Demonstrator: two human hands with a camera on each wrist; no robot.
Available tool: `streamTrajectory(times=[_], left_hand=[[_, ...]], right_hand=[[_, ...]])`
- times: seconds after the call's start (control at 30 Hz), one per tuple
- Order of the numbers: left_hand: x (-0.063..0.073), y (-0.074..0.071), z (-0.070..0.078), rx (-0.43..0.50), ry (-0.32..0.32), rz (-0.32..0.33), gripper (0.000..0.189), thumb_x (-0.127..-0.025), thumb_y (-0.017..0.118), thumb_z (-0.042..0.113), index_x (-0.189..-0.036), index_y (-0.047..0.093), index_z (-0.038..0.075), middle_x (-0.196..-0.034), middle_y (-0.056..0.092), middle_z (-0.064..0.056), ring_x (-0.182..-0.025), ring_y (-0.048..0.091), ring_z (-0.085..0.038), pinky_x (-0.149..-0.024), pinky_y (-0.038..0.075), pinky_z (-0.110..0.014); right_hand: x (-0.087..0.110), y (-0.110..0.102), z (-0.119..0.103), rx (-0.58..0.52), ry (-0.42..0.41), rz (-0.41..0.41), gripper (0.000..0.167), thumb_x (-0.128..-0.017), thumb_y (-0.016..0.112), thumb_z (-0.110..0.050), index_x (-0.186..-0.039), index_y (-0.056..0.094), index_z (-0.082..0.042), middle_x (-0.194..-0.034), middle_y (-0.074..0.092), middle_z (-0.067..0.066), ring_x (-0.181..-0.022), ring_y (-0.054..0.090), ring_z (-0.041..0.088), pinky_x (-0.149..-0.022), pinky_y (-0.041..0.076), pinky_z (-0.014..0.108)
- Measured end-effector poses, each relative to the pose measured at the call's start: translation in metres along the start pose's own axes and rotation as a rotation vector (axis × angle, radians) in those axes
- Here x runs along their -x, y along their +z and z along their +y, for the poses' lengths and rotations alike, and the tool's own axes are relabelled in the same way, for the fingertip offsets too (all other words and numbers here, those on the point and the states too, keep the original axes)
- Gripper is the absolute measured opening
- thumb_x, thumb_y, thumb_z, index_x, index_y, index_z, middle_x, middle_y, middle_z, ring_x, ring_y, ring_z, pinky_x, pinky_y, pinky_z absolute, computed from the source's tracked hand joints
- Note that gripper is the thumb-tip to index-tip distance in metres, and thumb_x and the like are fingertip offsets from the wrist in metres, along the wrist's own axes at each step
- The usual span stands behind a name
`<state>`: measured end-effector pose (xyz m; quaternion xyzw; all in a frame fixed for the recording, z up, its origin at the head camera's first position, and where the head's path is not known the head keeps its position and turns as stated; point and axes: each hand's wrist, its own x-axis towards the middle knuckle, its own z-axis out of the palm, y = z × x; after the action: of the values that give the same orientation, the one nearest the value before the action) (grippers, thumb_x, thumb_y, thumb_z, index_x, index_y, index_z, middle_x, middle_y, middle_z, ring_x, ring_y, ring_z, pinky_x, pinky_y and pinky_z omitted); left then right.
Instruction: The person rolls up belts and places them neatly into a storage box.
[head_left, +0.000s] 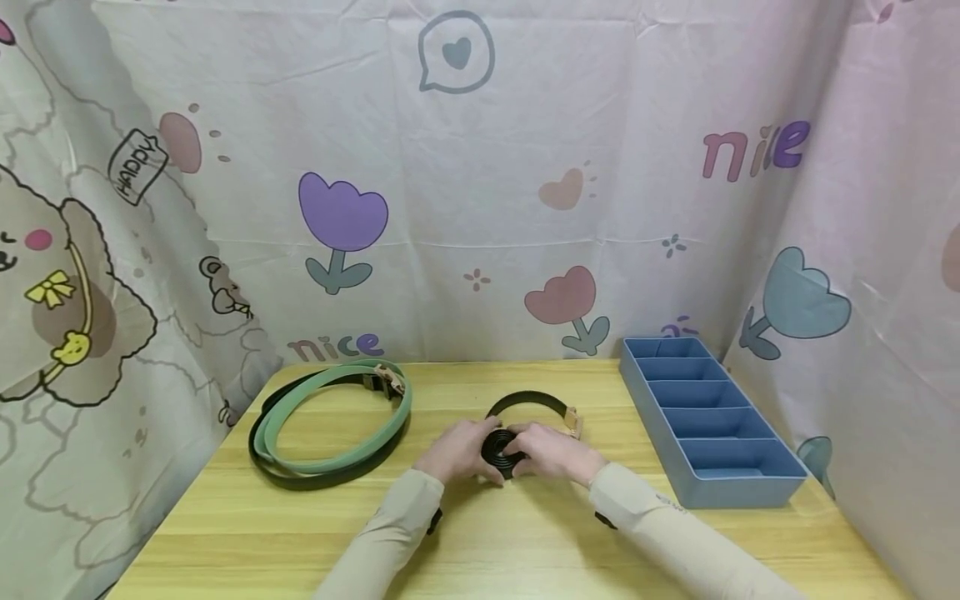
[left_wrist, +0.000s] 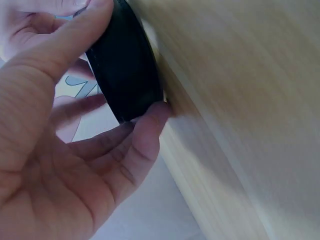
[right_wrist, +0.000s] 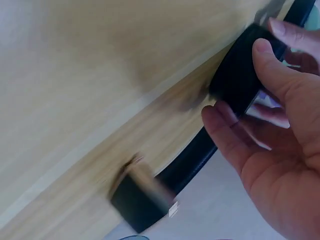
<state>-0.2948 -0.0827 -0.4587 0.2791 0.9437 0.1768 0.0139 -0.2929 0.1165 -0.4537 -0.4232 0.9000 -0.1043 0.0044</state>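
Fingers of the left hand (head_left: 461, 451) and right hand (head_left: 553, 452) pinch a round-coiled black belt (head_left: 494, 451), its gold-coloured buckle (head_left: 573, 420) at right.

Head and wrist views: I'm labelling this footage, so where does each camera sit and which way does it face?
Head: worn on the head, facing forward and down at the table and coiled black belt; left hand, right hand and sleeves show.
Left wrist: worn on that wrist, facing the belt's side; the left hand's palm shows.
Right wrist: worn on that wrist, facing the belt and its buckle; the right hand shows.
Shared: both wrist views show the belt and table.
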Motion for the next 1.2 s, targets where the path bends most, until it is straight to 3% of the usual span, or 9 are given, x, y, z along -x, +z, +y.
streamTrajectory(times=[0.1,0.23,0.4,0.53,0.7,0.8,0.93,1.07,1.2], left_hand=[[-0.002,0.0,0.001,-0.005,0.035,-0.018,0.077,-0.065,0.088,0.046,-0.13,0.059,0.015,-0.107,0.071,-0.005,-0.094,0.064,-0.018,-0.086,0.051,-0.034],[-0.004,0.001,0.006,-0.026,0.02,-0.013,0.058,-0.065,0.089,0.044,-0.11,0.064,0.014,-0.096,0.07,0.0,-0.084,0.062,-0.012,-0.079,0.051,-0.03],[-0.002,0.006,0.011,-0.058,-0.025,0.027,0.053,-0.064,0.089,0.042,-0.099,0.063,0.013,-0.088,0.067,0.0,-0.076,0.06,-0.011,-0.072,0.051,-0.028],[0.0,0.01,0.006,-0.049,-0.02,0.017,0.061,-0.066,0.088,0.044,-0.112,0.062,0.013,-0.097,0.067,-0.004,-0.084,0.062,-0.016,-0.078,0.052,-0.032],[0.0,0.008,0.0,-0.034,0.015,-0.026,0.07,-0.068,0.088,0.04,-0.127,0.059,0.016,-0.111,0.063,-0.005,-0.097,0.061,-0.019,-0.087,0.051,-0.036],[-0.002,0.006,0.0,-0.051,0.024,-0.02,0.065,-0.065,0.089,0.04,-0.118,0.062,0.012,-0.104,0.063,-0.004,-0.089,0.06,-0.016,-0.082,0.051,-0.033],[-0.004,0.005,0.002,-0.084,0.007,0.003,0.059,-0.062,0.09,0.043,-0.104,0.062,0.013,-0.094,0.062,-0.001,-0.08,0.057,-0.013,-0.074,0.05,-0.032],[-0.002,0.005,0.004,-0.107,-0.004,0.028,0.071,-0.062,0.089,0.046,-0.118,0.057,0.016,-0.1,0.065,-0.003,-0.087,0.062,-0.017,-0.077,0.051,-0.035],[-0.001,0.003,0.004,-0.116,0.002,0.007,0.084,-0.063,0.088,0.047,-0.136,0.052,0.023,-0.107,0.063,-0.007,-0.088,0.061,-0.021,-0.078,0.051,-0.038]], right_hand=[[-0.001,0.001,0.004,-0.026,-0.032,-0.004,0.03,-0.086,0.074,-0.021,-0.113,0.073,-0.01,-0.125,0.064,0.011,-0.11,0.064,0.02,-0.092,0.052,0.03],[0.0,0.004,0.002,-0.038,-0.049,0.035,0.026,-0.084,0.075,-0.018,-0.109,0.073,-0.012,-0.116,0.067,0.008,-0.101,0.066,0.016,-0.086,0.054,0.027],[0.002,0.011,-0.009,0.016,0.029,0.113,0.022,-0.082,0.076,-0.027,-0.102,0.076,-0.019,-0.113,0.059,0.006,-0.097,0.059,0.016,-0.082,0.053,0.029],[0.002,0.012,-0.01,0.056,0.028,0.117,0.026,-0.081,0.078,-0.027,-0.104,0.077,-0.017,-0.109,0.055,0.003,-0.092,0.051,0.014,-0.081,0.049,0.029],[0.0,0.009,-0.005,0.124,-0.024,0.087,0.033,-0.079,0.08,-0.021,-0.111,0.075,-0.014,-0.118,0.058,0.007,-0.102,0.056,0.019,-0.089,0.05,0.032],[0.0,0.008,-0.006,0.146,-0.017,0.084,0.032,-0.079,0.08,-0.021,-0.111,0.075,-0.016,-0.116,0.057,0.006,-0.102,0.057,0.019,-0.088,0.051,0.031],[0.001,0.011,-0.01,0.097,0.024,0.09,0.023,-0.081,0.078,-0.024,-0.104,0.075,-0.02,-0.101,0.056,0.0,-0.09,0.056,0.011,-0.079,0.052,0.027],[0.002,0.013,-0.011,0.056,0.02,0.099,0.016,-0.083,0.074,-0.026,-0.098,0.074,-0.021,-0.092,0.058,-0.005,-0.081,0.056,0.004,-0.074,0.051,0.022],[0.0,0.012,-0.007,0.071,-0.039,0.109,0.019,-0.083,0.075,-0.023,-0.101,0.075,-0.018,-0.096,0.061,-0.004,-0.084,0.059,0.006,-0.075,0.052,0.021]])
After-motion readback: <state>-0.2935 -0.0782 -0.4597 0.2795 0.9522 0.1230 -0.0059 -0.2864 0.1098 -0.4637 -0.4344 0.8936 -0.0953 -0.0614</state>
